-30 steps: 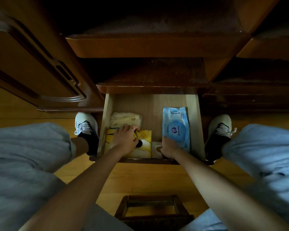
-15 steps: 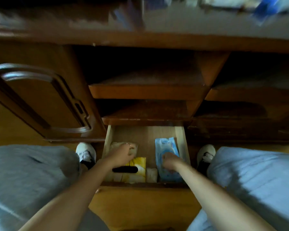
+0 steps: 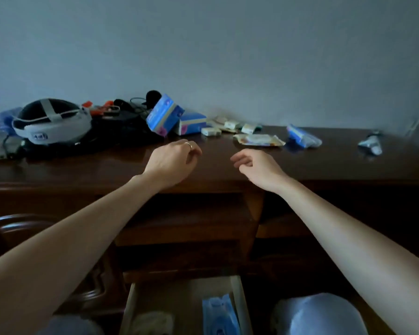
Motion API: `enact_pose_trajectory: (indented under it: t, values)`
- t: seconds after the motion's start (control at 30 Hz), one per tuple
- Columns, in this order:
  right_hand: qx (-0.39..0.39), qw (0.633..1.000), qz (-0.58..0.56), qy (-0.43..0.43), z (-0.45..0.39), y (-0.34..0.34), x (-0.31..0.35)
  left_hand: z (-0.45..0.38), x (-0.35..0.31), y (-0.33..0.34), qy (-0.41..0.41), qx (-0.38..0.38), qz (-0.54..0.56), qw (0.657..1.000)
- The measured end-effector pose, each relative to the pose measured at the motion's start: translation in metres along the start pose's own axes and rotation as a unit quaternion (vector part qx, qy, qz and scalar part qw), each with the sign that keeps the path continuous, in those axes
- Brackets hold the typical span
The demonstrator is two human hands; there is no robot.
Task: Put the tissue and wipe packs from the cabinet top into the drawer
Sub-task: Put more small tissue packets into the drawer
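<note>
Cabinet top (image 3: 228, 163) showing dark glossy brown. Wall (image 3: 228, 56) reading pale grey-blue. Two boxes (image 3: 163, 114) showing blue with pale band and pink corner marks. Flat pack (image 3: 259, 140) appearing cream-yellow. Drawer (image 3: 179, 298) showing pale wood, holding blue pack (image 3: 219, 315). Headset (image 3: 51, 122) showing white and black.

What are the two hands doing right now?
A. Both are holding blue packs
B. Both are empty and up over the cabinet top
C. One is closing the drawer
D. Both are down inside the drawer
B: the left hand and right hand hang with loosely curled fingers, holding nothing, above the cabinet top, while the drawer sits open far below them.
</note>
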State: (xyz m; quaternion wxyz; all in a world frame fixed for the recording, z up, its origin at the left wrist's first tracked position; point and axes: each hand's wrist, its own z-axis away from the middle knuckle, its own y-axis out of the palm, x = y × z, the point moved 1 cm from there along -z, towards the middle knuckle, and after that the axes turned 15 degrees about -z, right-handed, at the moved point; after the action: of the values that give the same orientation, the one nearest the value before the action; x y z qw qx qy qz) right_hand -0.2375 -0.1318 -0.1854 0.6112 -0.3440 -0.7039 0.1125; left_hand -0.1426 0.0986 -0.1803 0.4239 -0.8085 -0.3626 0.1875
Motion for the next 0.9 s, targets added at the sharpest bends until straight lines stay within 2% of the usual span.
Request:
enact_pose_trajectory:
  t: [0.23,0.43,0.6,0.73,0.9]
  values:
    - [-0.007,0.985,0.163,0.057,-0.115,-0.006,-0.056,-0.105,0.01,0.08,-0.035,0.068,0.029,0.997]
    - [-0.108,0.976,0.187,0.021,-0.229,-0.007,-0.078,-0.199,0.013,0.157,-0.057,0.094,0.041,0.993]
    - [-0.106,0.958,0.244,0.104,-0.318,-0.002,-0.107,-0.249,0.012,0.227,-0.02,0.114,0.039,0.993]
    - [-0.066,0.928,0.314,0.189,-0.35,0.01,-0.142,-0.269,0.014,0.258,-0.043,0.123,-0.034,0.991]
    - [-0.151,0.925,0.303,0.17,-0.343,0.007,-0.136,-0.272,0.015,0.248,-0.059,0.132,-0.065,0.987]
